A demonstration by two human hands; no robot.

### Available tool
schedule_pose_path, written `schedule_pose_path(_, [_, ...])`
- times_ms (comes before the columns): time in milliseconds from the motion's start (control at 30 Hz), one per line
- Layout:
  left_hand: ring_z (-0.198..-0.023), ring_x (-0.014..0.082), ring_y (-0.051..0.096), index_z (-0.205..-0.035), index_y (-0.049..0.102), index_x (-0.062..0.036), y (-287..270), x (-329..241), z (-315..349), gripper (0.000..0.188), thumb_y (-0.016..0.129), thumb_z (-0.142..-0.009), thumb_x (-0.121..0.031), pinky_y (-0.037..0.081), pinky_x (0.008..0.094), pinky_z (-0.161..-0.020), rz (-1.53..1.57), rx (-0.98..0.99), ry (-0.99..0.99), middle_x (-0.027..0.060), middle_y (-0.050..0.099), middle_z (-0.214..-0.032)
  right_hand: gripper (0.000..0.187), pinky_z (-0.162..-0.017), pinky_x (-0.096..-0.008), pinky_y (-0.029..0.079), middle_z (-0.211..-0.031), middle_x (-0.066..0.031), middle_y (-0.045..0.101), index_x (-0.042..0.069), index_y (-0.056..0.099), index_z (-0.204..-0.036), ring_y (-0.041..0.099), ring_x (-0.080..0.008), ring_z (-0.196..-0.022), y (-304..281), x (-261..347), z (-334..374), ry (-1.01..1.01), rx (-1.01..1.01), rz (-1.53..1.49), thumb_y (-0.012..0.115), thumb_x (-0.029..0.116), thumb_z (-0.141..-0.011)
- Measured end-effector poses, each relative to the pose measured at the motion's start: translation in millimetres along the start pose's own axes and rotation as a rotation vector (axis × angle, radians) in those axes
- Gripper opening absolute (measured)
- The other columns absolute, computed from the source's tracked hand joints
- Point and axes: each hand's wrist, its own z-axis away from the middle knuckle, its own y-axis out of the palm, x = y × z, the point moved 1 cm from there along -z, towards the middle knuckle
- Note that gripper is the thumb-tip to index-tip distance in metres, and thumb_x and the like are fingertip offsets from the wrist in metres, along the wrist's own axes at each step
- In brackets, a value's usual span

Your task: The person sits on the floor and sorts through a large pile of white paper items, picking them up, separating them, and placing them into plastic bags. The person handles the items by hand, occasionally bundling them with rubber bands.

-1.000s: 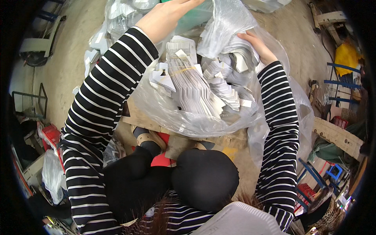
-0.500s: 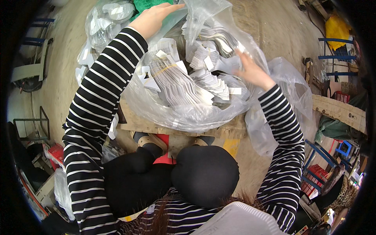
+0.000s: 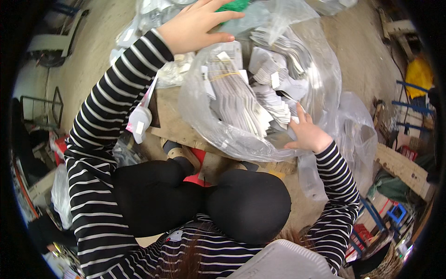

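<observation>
A large clear plastic bag (image 3: 197, 123) lies with its mouth spread wide on a wooden board (image 3: 167, 111) in front of my knees. Inside are several stacks of flat grey-white pieces; the longest stack (image 3: 237, 100) has a yellowish rubber band around it. My left hand (image 3: 197, 28) is open above the bag's far left rim, fingers spread, holding nothing. At the right side of the bag, my right hand (image 3: 309, 135) is open, its fingertips at a smaller fanned stack (image 3: 274, 104). Whether they touch the pieces or only the film is unclear.
Another filled clear bag (image 3: 155, 16) lies at the far left, beside green material (image 3: 234, 6). To the right is more clear plastic (image 3: 355, 125), near a wooden beam (image 3: 404, 169). A grey rounded piece with a white label (image 3: 140, 122) sits left of the board.
My left hand has let go of the bag's rim and spread its fingers. My right hand has come nearer and lower, to the stacks. The bag's far side has sunk, and the view has shifted.
</observation>
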Motion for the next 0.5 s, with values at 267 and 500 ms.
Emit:
schedule_pose_path(267, [-0.128,0.0236,0.053,-0.141,0.048,-0.0016,-47.7,19.3,176.4,0.047,0.058,-0.1,-0.02,0.039,0.0334,-0.109,0.206,-0.184,-0.556,0.0127,0.055,-0.14,0.062,-0.108,-0.0417,0.039,-0.142,-0.0255,0.049,0.006,0.045,-0.145,0.048,-0.0387,-0.131,-59.9,3.6,9.7,-0.161,-0.366,-0.098,0.067,0.016,-0.087])
schedule_pose_path(500, [-0.122,0.019,0.055,-0.144,0.044,-0.0002,-5.9,10.0,252.1,0.046,0.053,-0.101,-0.012,0.041,0.0328,-0.105,0.736,-0.248,-0.887,0.0138,0.058,-0.133,0.064,-0.112,-0.0397,0.036,-0.146,-0.017,0.049,0.01,0.044,-0.147,0.045,-0.0345,-0.136,-105.3,-13.8,45.2,-0.083,-0.43,-0.224,0.067,0.007,-0.087])
